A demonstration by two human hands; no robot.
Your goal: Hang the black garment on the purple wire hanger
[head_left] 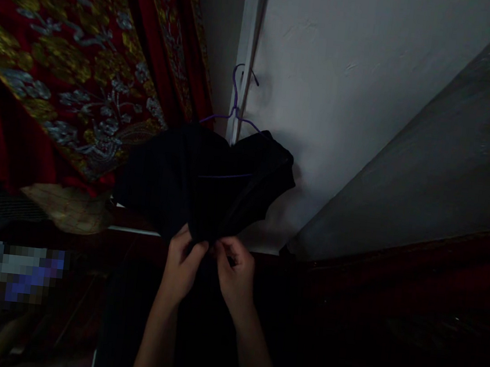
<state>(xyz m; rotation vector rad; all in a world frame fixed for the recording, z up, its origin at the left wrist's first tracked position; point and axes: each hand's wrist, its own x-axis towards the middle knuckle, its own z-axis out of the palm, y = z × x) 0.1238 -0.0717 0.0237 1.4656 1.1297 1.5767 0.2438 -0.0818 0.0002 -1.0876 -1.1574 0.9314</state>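
A dark garment (pixel 155 162), nearly black in the dim light, hangs on a thin purple wire hanger (pixel 236 98) in front of me. Its neck opening gapes, and the hanger's lower bar shows inside. My left hand (pixel 181 264) pinches the front edge of the garment where the opening narrows. Close beside it, my right hand (pixel 236 267) pinches the other front edge, fingertips almost meeting those of the left. Any button or fastener between the fingers is too dark to make out. The lower part of the garment blends into shadow.
Red cloth with gold and silver embroidery (pixel 74 60) hangs at the left. A pale wall (pixel 325 87) with a narrow vertical strip (pixel 249 26) stands behind the hanger. A beige bundle (pixel 71 209) lies below the cloth. Translucent sheeting (pixel 441 151) slopes at the right.
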